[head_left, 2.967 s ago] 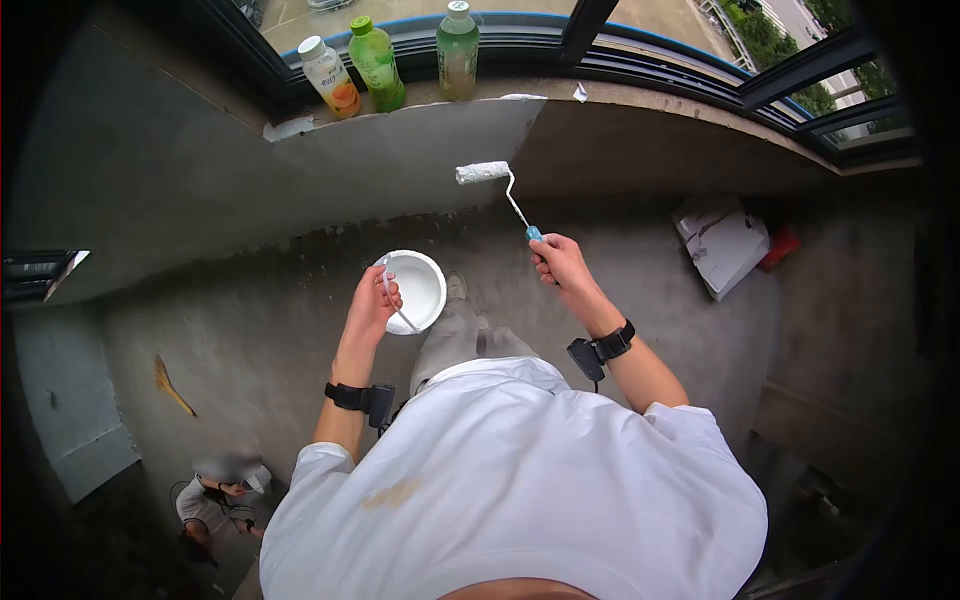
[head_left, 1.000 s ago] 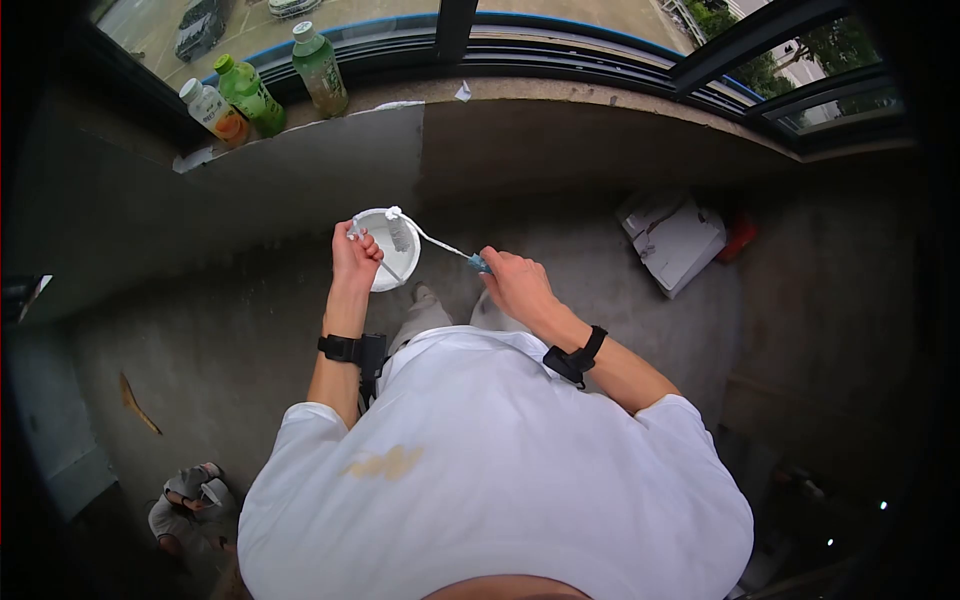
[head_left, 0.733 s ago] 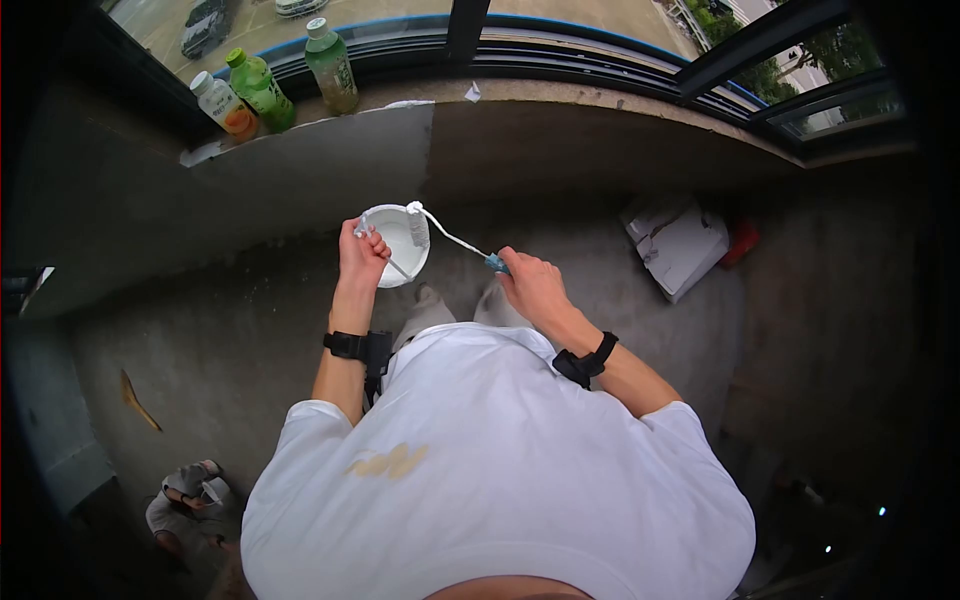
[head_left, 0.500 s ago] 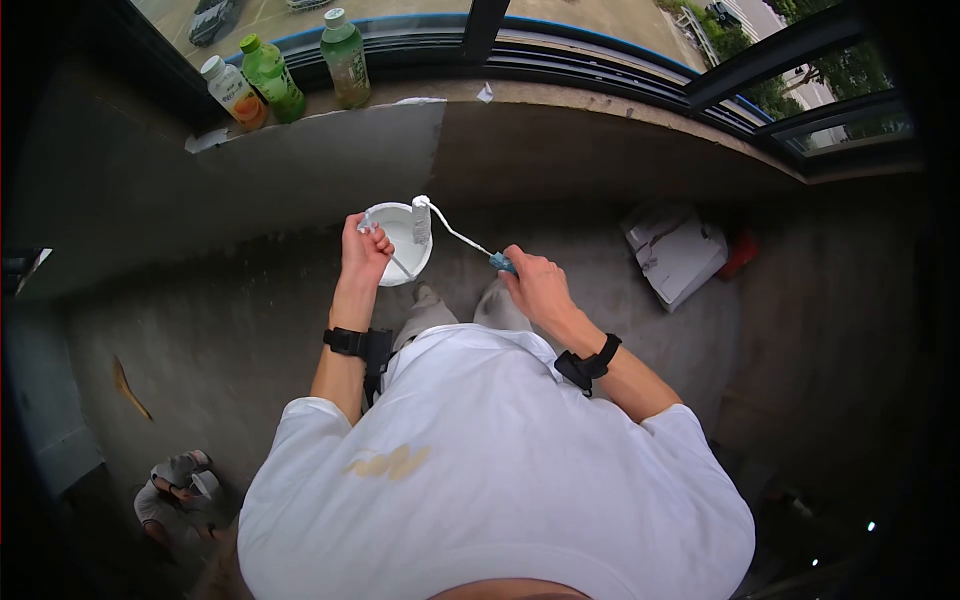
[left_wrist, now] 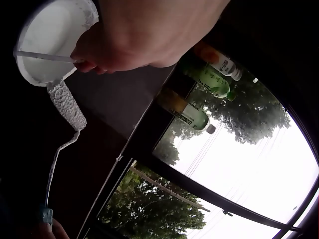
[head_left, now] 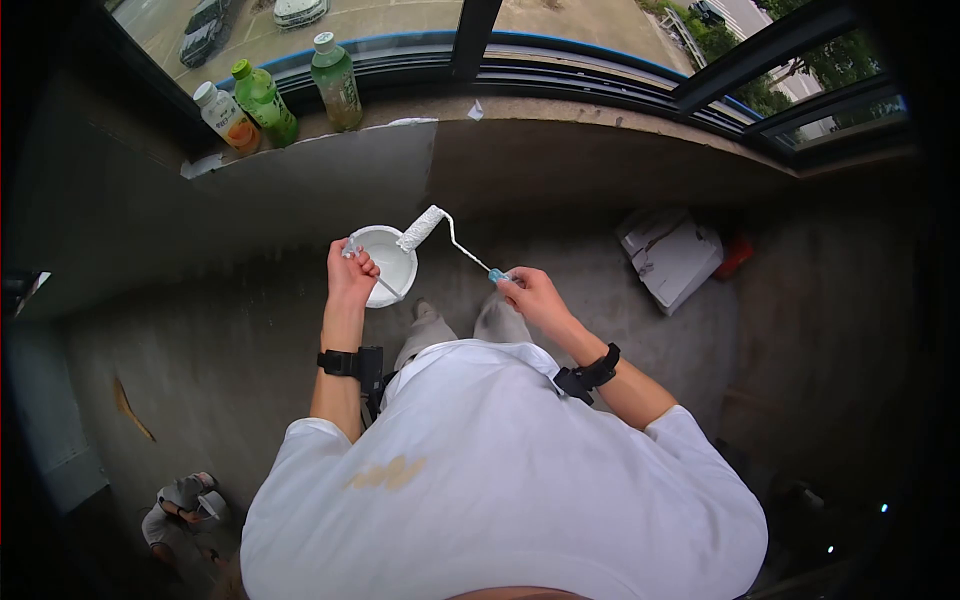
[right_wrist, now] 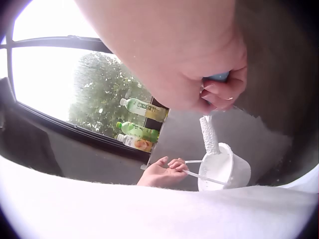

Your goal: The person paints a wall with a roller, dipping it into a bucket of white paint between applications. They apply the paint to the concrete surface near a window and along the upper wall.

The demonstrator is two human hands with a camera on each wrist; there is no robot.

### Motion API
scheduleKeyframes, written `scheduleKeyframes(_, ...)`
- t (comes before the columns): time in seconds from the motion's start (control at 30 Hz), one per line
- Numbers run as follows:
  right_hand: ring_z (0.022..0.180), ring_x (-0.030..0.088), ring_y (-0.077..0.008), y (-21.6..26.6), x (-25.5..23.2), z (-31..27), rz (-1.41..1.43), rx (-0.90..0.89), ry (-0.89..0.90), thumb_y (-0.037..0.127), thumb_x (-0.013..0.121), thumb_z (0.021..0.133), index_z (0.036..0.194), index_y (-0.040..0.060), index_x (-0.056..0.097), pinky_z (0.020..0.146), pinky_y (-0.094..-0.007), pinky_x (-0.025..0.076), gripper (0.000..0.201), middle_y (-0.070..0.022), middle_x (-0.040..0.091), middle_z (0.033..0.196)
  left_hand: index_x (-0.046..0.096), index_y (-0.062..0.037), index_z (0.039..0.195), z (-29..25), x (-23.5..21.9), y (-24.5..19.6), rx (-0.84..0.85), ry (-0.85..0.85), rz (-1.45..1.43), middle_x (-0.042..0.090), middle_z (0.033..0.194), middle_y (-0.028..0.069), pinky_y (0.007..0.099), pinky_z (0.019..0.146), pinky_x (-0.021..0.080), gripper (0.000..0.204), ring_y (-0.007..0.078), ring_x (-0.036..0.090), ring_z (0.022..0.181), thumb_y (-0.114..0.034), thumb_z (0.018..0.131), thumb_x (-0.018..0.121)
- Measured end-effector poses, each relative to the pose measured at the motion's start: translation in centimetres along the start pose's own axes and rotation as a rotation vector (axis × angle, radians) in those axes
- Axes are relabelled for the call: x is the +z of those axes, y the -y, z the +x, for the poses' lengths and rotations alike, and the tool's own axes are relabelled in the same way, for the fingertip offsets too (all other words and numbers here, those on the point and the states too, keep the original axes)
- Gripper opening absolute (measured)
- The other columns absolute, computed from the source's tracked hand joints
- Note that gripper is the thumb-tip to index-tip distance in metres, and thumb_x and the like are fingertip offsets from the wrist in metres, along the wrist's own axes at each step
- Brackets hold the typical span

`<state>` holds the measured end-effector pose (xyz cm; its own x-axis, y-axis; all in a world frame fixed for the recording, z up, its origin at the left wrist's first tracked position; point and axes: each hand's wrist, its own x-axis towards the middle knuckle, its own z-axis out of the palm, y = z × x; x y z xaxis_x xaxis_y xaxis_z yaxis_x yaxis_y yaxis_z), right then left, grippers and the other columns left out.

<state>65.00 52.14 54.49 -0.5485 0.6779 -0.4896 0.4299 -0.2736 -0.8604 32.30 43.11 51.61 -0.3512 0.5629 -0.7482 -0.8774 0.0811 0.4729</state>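
Note:
My left hand [head_left: 350,275] grips the plastic handle of a white bucket [head_left: 400,258], which hangs tilted in front of my legs with white paint inside. In the right wrist view the bucket [right_wrist: 241,169] shows its outer side. My right hand [head_left: 540,302] holds a paint roller by its blue handle [head_left: 499,276]. The roller's sleeve [head_left: 421,228], coated in white paint, overlaps the bucket's right rim in the head view. In the left wrist view the roller sleeve [left_wrist: 67,105] is right at the rim, its bent wire frame [left_wrist: 54,159] leading down to the handle.
Three bottles stand on the windowsill [head_left: 560,118], the nearest to the middle being a green one [head_left: 336,85]. A white box [head_left: 670,262] lies on the floor at right, with a red thing [head_left: 735,258] behind it. Another person [head_left: 183,515] crouches at lower left.
The roller went from in front of the wall down into the bucket, then came up to its right rim, its sleeve now slanting. The left hand has kept hold of the bucket's handle.

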Motion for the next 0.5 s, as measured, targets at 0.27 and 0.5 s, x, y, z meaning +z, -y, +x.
scheduleKeyframes(0.27, 0.050, 0.042, -0.0041, 4.4, 0.1, 0.9, 0.491, 0.129, -0.054, 0.029, 0.055, 0.096, 0.087, 0.0048, 0.059, 0.043, -0.0209, 0.031, 0.026, 0.0024, 0.050, 0.063, 0.040, -0.0081, 0.076, -0.4, -3.5, -1.5, -0.002, -0.063, -0.078, 0.025, 0.058, -0.0016, 0.0289, 0.055, 0.024, 0.032, 0.0132, 0.023, 0.054, -0.037, 0.084, 0.051)
scheduleKeyframes(0.5, 0.052, 0.037, -0.0010, 6.4, -0.5, 3.2, 0.609, 0.097, -0.075, 0.030, 0.054, 0.097, 0.093, 0.0075, 0.058, 0.043, -0.0182, 0.026, 0.024, 0.0054, 0.050, 0.067, 0.044, -0.0082, 0.073, -1.2, -6.8, -3.2, 0.022, -0.141, -0.140, 0.029, 0.056, -0.0019, 0.0293, 0.054, 0.024, 0.032, 0.0127, 0.027, 0.052, -0.038, 0.083, 0.052)
